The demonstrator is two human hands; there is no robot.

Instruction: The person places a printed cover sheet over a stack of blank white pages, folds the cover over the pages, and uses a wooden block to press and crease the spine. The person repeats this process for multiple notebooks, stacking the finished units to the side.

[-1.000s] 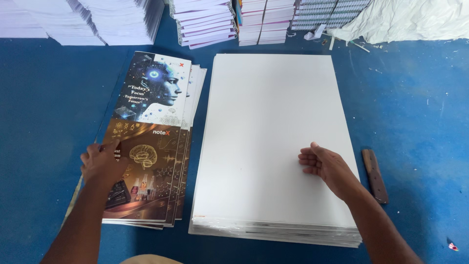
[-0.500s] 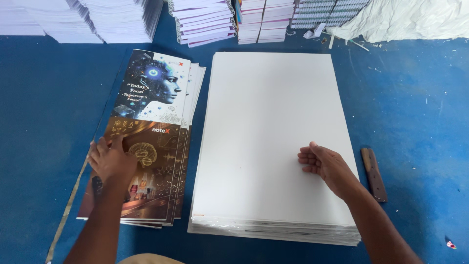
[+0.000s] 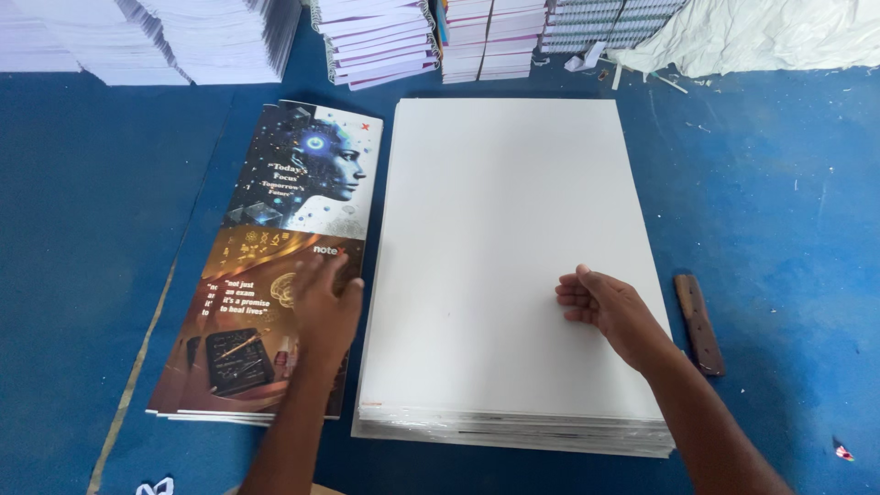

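**Printed cover sheets: position and orientation relative to the hands**

Head view. The printed cover sheets (image 3: 275,266) lie in a short stack on the blue floor (image 3: 92,229), just beside the left edge of the white sheet stack (image 3: 504,238). Their long axis runs away from the person, tilted slightly, with the far end leaning right. The face artwork occupies the far half; the brown artwork occupies the near half.

The left hand (image 3: 323,307) rests flat on the near right part of the top cover, fingers extended and spread, gripping nothing. It is the nearer hand.

The right hand (image 3: 610,307) rests on the white sheet stack near its right edge, fingers loosely curled, holding nothing. The covers lie to its left, well apart.

A brown wooden tool (image 3: 699,323) lies on the floor just right of the white stack.
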